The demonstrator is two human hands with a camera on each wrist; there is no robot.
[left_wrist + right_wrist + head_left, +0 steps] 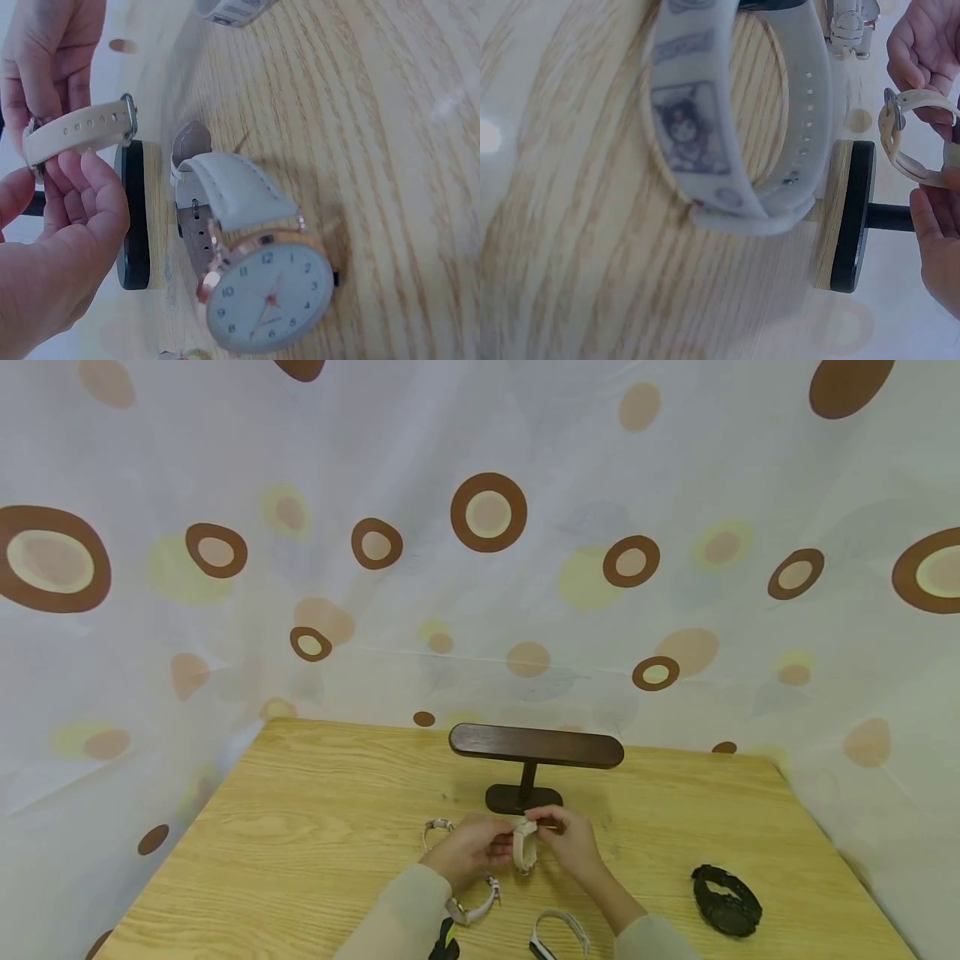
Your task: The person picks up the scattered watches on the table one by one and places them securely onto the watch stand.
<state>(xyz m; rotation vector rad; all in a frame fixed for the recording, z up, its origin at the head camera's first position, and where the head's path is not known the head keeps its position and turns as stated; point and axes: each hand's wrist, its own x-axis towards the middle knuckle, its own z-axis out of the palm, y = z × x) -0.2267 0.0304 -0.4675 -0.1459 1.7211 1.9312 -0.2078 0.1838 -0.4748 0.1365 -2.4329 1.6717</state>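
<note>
A wristwatch with a pale beige strap (518, 852) hangs between both hands, its buckle loop and strap holes turned downward. My left hand (471, 846) pinches it from the left, and my right hand (567, 841) pinches its upper end. In the left wrist view, the left hand (64, 255) has its fingertips against the strap (86, 129), with the right hand (52, 60) on the other side. The right wrist view catches the strap's loop and metal buckle (891, 112) near the right fingers. Just behind the hands stands a dark T-shaped watch stand (536, 746), its bar bare.
A white-strapped watch (270, 296) lies under my left forearm, another small watch (437, 823) beyond it. Closer in are a black-and-yellow band (446, 942) and a white printed band (690, 127). A black watch (726, 902) lies right. A patterned curtain (480, 610) surrounds the table.
</note>
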